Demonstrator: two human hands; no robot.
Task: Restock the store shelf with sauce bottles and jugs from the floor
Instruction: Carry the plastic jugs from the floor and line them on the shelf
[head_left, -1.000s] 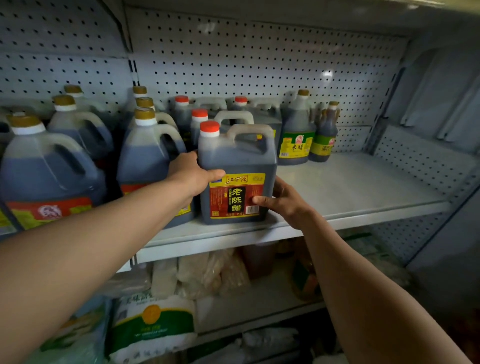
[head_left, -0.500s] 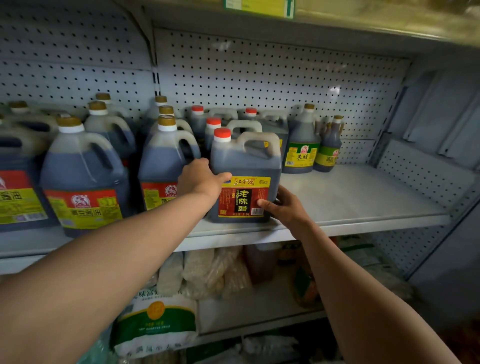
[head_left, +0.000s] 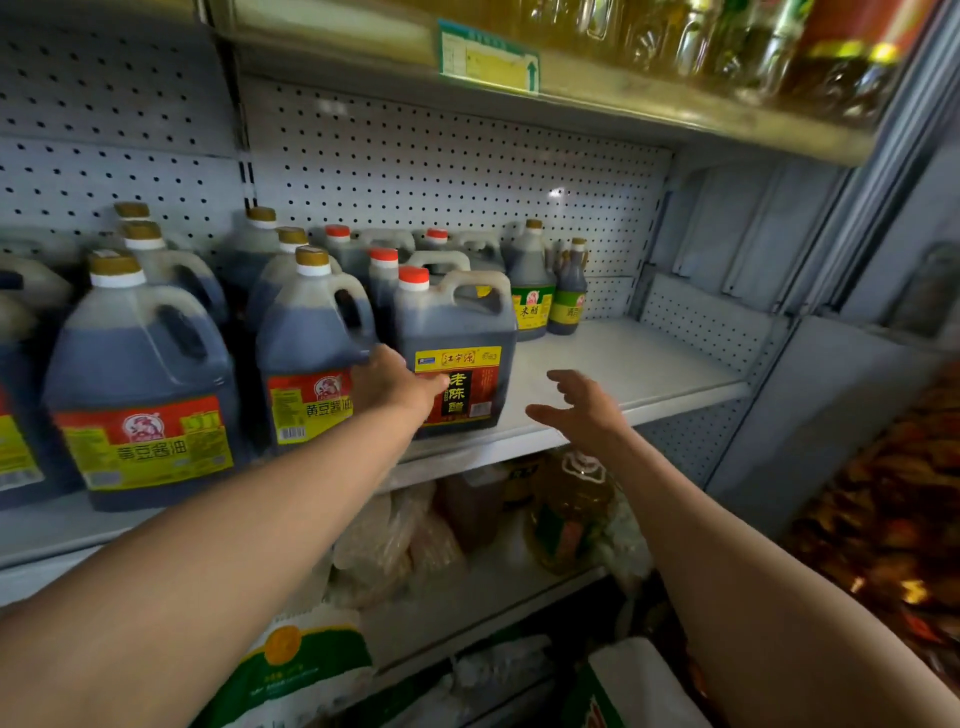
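Note:
A dark vinegar jug (head_left: 457, 332) with an orange cap and a red-and-yellow label stands at the front of the white shelf (head_left: 623, 364). My left hand (head_left: 397, 382) rests against the jug's left front corner, thumb across the label. My right hand (head_left: 576, 408) hovers to the jug's right, fingers spread, touching nothing. Behind this jug stand more orange-capped jugs (head_left: 384, 270). To its left are soy sauce jugs (head_left: 306, 353) with gold caps.
Two smaller green-labelled bottles (head_left: 530, 291) stand at the back by the pegboard. The shelf's right half is bare. An upper shelf (head_left: 571, 88) holds yellow oil bottles. Below lie bagged goods (head_left: 395, 540), an oil bottle (head_left: 571, 509) and rice sacks (head_left: 296, 660).
My right hand has let go of the vinegar jug and pulled back to the right with fingers spread. The left hand stays on the jug. The camera has tilted up and right.

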